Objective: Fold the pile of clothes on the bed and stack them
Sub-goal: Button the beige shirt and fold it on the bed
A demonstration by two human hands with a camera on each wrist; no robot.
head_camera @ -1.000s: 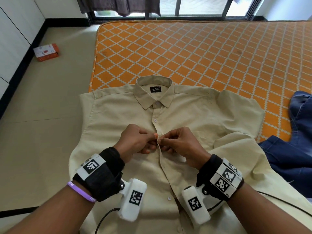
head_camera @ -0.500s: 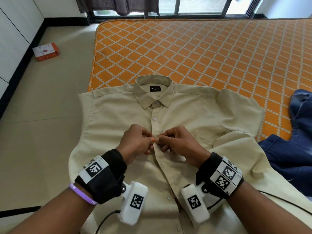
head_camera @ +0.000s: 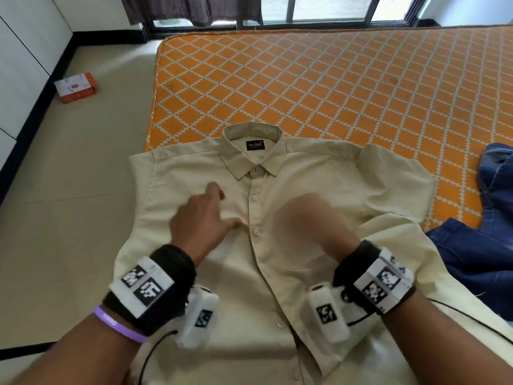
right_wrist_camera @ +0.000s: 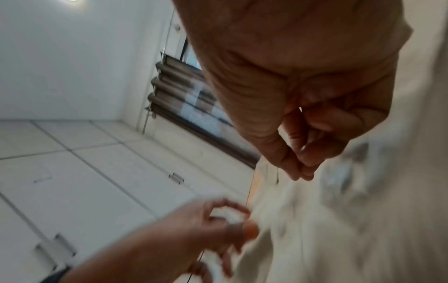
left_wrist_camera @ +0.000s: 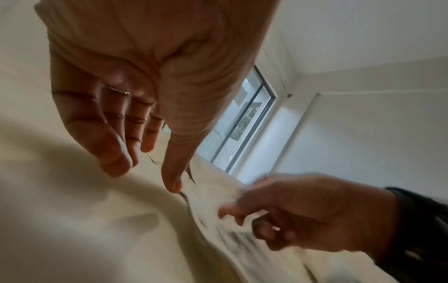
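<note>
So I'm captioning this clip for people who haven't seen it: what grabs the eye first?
The beige shirt laid face-up at the near edge of the orange lattice-patterned mattress, collar away from the camera. Over its chest are the left hand, fingers relaxed on the fabric, and the motion-blurred right hand. Blue denim clothing is bunched at the right.

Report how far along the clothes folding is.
Done: the beige shirt lies face up on the orange bed, its upper placket buttoned. In hand: nothing gripped; the left hand rests open on the shirt's chest, the right hand is a blur above it. Left: the shirt is unfolded, the blue garment lies crumpled beside it, and no stack exists.
</note>
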